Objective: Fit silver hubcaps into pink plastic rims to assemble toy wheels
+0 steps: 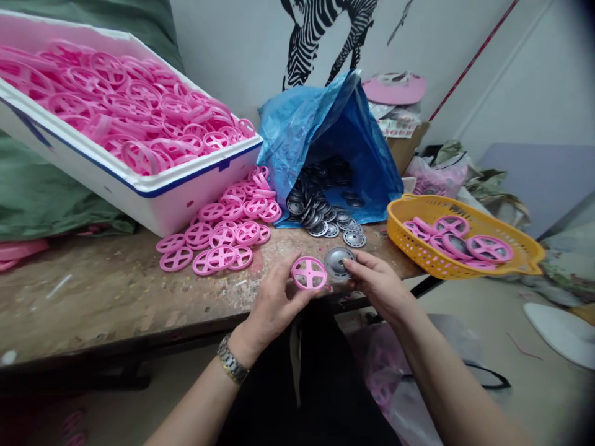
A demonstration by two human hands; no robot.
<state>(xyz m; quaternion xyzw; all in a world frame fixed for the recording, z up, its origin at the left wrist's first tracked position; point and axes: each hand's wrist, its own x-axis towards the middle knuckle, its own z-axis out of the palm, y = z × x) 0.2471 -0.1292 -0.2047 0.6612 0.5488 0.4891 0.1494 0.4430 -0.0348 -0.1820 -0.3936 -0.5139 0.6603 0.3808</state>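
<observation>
Between its thumb and fingers, my left hand (pixel 272 301) grips a pink plastic wheel ring (pixel 309 273) with crossed spokes, its open face toward me. My right hand (pixel 379 282) pinches a grey hubcap-like disc (pixel 339 262) at its right side. Ring and disc are held side by side over the table's front edge. Behind them, loose pink rings (pixel 222 256) are heaped on the table, and grey discs (pixel 354 238) spill out of a blue plastic bag (pixel 302 118).
A white foam box (pixel 162 214) full of pink rings stands at the left on the worn wooden table (pixel 106 297). At the right, a yellow basket (pixel 465 269) holds pink rings, some with grey discs, and juts past the table edge. Plastic bags (pixel 418 396) lie below.
</observation>
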